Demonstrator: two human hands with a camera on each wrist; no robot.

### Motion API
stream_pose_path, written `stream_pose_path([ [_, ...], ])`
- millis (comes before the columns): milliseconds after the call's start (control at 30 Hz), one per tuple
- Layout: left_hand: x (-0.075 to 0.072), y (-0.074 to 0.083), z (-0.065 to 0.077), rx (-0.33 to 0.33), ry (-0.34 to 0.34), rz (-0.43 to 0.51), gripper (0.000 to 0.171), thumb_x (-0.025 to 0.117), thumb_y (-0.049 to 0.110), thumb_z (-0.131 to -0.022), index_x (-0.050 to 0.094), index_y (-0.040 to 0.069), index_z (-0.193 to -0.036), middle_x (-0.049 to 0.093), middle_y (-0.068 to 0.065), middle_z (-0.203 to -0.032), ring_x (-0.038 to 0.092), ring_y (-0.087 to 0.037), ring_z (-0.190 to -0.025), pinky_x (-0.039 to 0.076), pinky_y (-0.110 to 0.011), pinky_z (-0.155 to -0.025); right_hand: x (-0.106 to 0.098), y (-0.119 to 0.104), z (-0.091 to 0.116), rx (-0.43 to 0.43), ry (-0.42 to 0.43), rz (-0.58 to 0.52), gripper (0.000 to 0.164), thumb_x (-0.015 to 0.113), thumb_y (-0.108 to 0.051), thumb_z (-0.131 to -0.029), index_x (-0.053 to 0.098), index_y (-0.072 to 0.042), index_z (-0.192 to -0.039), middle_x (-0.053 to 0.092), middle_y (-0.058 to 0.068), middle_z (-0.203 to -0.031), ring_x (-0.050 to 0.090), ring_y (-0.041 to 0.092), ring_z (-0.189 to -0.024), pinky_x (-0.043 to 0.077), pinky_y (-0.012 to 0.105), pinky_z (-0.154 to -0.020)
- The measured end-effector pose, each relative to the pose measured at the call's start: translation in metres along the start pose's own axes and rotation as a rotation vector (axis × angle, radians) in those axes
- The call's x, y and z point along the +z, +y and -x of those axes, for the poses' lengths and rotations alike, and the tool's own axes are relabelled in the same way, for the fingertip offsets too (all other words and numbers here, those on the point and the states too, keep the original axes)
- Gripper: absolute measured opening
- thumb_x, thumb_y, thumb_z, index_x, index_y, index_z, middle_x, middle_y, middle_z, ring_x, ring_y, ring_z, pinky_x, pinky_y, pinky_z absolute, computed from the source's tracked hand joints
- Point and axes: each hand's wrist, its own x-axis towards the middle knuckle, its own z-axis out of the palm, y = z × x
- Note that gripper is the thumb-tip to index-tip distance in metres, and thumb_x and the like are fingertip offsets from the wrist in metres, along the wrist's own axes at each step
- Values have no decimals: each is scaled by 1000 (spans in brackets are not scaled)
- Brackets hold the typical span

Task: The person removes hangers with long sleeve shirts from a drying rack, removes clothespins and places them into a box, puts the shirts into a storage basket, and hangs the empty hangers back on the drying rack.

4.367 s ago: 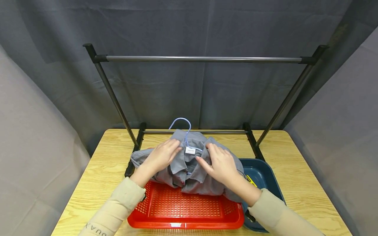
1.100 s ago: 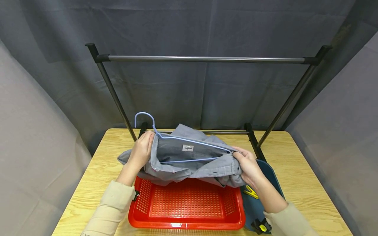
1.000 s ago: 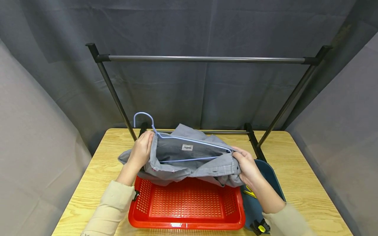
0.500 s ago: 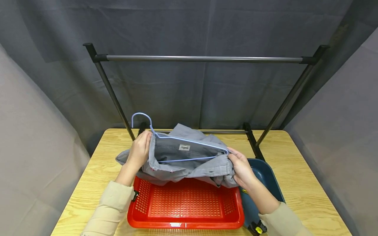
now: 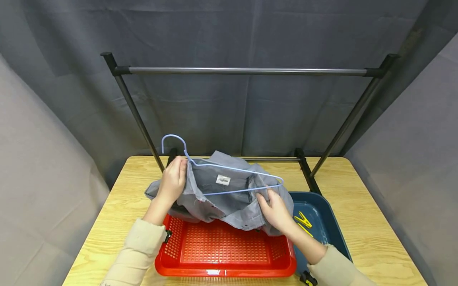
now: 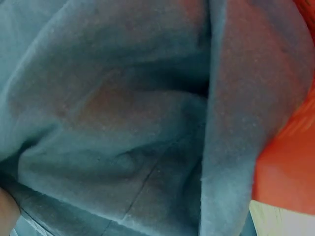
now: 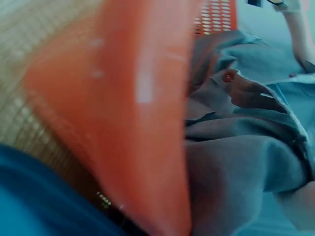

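On the far left, a pale cloth panel [image 5: 39, 186] slopes down beside the desk [image 5: 114, 214], and the left post of a dark metal rack [image 5: 229, 71] rises near the desk's far corner. Next comes the left hand [image 5: 172, 180], its grip narrow and folded over the edge of the grey shirt [image 5: 214, 206] at the neck; whether it also holds the hanger [image 5: 247, 171] there, I cannot tell. The hanger's light blue hook stands up just above that hand, pointing left. In the middle, the shirt lies bunched over the far part of the red basket [image 5: 225, 273], its neck gaping to show a white label [image 5: 223, 180] inside. The hanger is partly inside the shirt, its right end lying bare across the cloth. Just below that end, the right hand [image 5: 275, 208] has its grip closed on the shirt's front edge, thumb uppermost. Right of the basket sits a dark blue tray [image 5: 323, 222] with yellow clips [image 5: 303, 219] in it, near the right forearm, and beyond stands the rack's right post
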Motion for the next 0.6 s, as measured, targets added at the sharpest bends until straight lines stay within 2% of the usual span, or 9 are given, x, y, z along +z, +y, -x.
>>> stream_pose_path([
  [33,0,0,0,-1,-1,-3,46,26,33,-100,51,-2,-83,54,-14,-73,55,-30,-69,44,-41,-63,2,1,1,-47,2,64,8,54,-5,-89,56,3,-90,60,16,-80,58,26,-76,44,40,-65],
  [100,1,1,1,-1,-6,-9,46,27,33,-100,51,-3,-84,54,-14,-74,56,-31,-69,44,-41,-63,5,2,4,-120,-1,171,8,56,-4,-88,51,-1,-81,55,11,-74,55,24,-68,42,38,-58],
  [233,2,2,1,-2,-8,-19,46,27,33,-100,51,-3,-84,54,-15,-74,55,-31,-68,44,-41,-61,12,4,7,-215,-28,361,10,56,-5,-88,49,1,-90,55,13,-86,60,28,-71,47,41,-57],
  [300,2,3,1,-3,-8,-20,47,26,34,-100,51,-3,-84,54,-15,-74,56,-31,-69,44,-41,-61,14,4,9,-253,-38,449,16,57,-7,-88,48,3,-97,55,15,-92,62,31,-73,49,43,-58],
  [433,4,5,1,0,-26,-21,46,27,33,-100,51,-3,-83,53,-14,-74,56,-30,-69,45,-41,-62,20,5,12,-341,-51,580,18,58,-7,-87,46,3,-96,52,13,-87,60,27,-68,49,38,-54],
  [600,6,6,2,14,-60,-23,44,27,30,-100,51,-2,-83,51,-12,-72,55,-30,-66,44,-40,-59,30,7,16,-428,-53,691,14,57,-4,-84,44,1,-89,47,9,-79,54,24,-56,45,34,-47],
])
